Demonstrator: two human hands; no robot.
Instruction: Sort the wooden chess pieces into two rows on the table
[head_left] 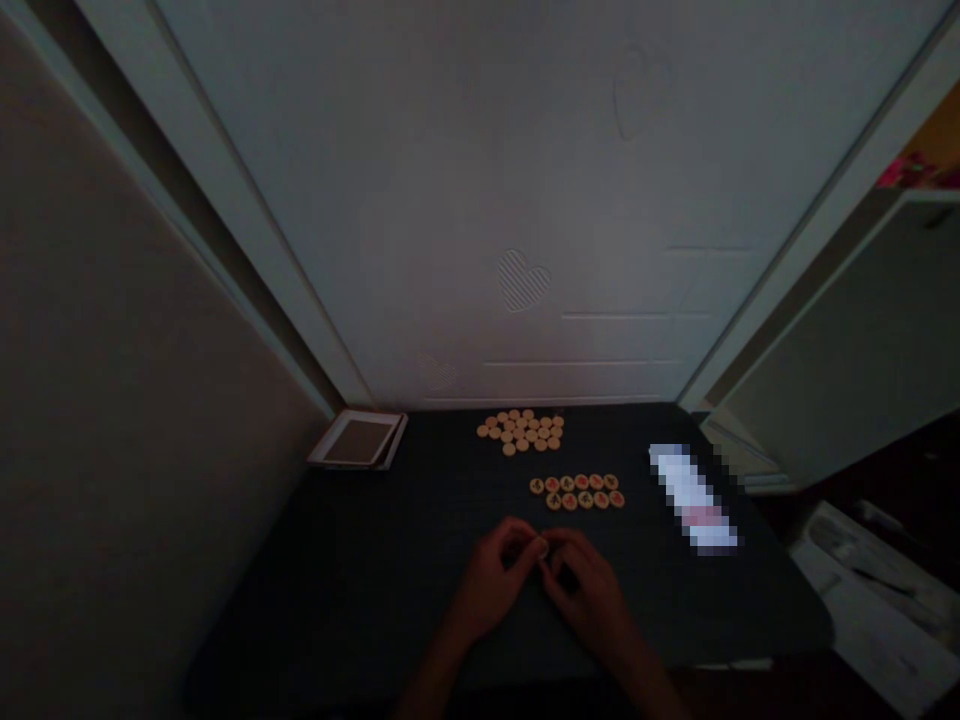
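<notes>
My left hand (495, 572) and my right hand (590, 582) meet at the fingertips over the near part of the dark table (360, 580). Both are closed in a pinch. A small pale shape shows between the thumbs and index fingers; the dim light hides what it is. Just beyond my fingers lie two rows of round wooden Chinese chess pieces (586, 500), marked in red and black. Farther back, toward the wall, several similar round pieces (531, 436) lie in a loose cluster with no markings visible.
A shallow open box (358, 440) sits at the table's back left corner. On the right lies a blurred-out bright slab (691, 500). A white panel (480, 200) with heart reliefs rises behind the table. White items (885, 590) stand lower, beyond the right edge.
</notes>
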